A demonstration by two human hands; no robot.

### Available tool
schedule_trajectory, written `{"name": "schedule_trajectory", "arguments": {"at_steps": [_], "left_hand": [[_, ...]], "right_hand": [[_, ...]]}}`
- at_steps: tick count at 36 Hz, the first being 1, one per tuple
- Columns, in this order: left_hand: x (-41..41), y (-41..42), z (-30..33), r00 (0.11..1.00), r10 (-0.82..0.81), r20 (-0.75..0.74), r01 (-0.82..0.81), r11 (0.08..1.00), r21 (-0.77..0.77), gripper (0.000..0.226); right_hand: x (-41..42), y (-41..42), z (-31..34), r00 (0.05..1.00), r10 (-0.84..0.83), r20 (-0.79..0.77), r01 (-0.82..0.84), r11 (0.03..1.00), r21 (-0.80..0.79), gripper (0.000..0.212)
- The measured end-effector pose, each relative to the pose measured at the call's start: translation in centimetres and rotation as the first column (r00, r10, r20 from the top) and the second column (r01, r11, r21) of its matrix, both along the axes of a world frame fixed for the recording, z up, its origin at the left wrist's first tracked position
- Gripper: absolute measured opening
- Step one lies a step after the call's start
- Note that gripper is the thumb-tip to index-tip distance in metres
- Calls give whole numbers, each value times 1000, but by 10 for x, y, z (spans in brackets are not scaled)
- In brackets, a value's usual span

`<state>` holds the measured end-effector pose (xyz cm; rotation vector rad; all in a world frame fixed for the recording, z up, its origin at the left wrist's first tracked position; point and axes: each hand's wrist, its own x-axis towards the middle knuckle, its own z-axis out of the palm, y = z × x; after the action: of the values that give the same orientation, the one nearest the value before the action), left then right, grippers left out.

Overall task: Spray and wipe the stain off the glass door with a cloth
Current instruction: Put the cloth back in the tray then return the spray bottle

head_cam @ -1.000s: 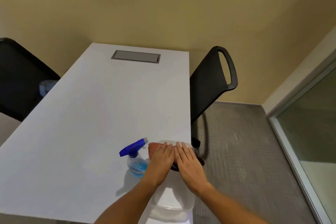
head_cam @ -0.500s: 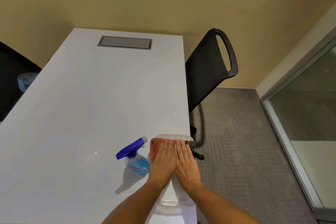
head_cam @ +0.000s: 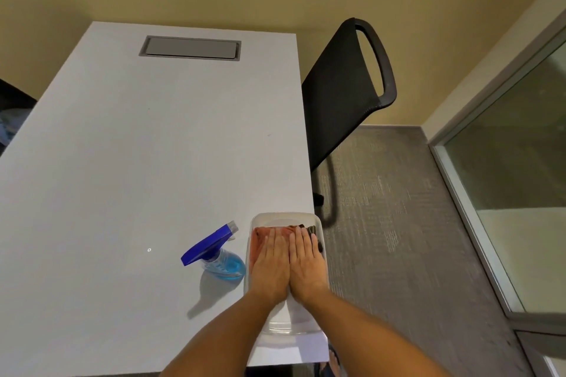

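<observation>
A clear plastic bin (head_cam: 284,216) sits at the near right corner of the white table (head_cam: 137,162). Inside it lies a folded orange-red cloth (head_cam: 258,234) with a dark item beside it. My left hand (head_cam: 271,263) and my right hand (head_cam: 306,260) lie flat, side by side, palms down on the cloth, fingers straight and together. Neither hand grips anything. A spray bottle (head_cam: 219,257) with a blue trigger head and blue liquid stands just left of the bin. The glass door (head_cam: 514,162) is at the right edge of the view.
A black chair (head_cam: 343,89) stands tucked at the table's right side, between the table and the glass. A grey cable hatch (head_cam: 190,47) is set in the far end of the table. Grey carpet (head_cam: 398,223) covers the floor on the right. Another dark chair shows at the far left.
The camera has tilted down and drawn nearer. Both hands stay flat on the cloth in the bin. The bottle has not moved.
</observation>
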<state>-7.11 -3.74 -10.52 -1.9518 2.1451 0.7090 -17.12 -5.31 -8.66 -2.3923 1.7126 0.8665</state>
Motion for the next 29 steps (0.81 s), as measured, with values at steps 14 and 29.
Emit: {"name": "schedule_trajectory", "arguments": {"at_steps": [14, 29], "left_hand": [[10, -17, 41, 981, -25, -191, 33, 999, 41, 93], [26, 25, 66, 960, -17, -280, -23, 990, -140, 81]], "right_hand": [[-4, -11, 21, 922, -89, 377, 43, 991, 127, 95], [-16, 8, 77, 713, -100, 695, 82, 995, 58, 80]]}}
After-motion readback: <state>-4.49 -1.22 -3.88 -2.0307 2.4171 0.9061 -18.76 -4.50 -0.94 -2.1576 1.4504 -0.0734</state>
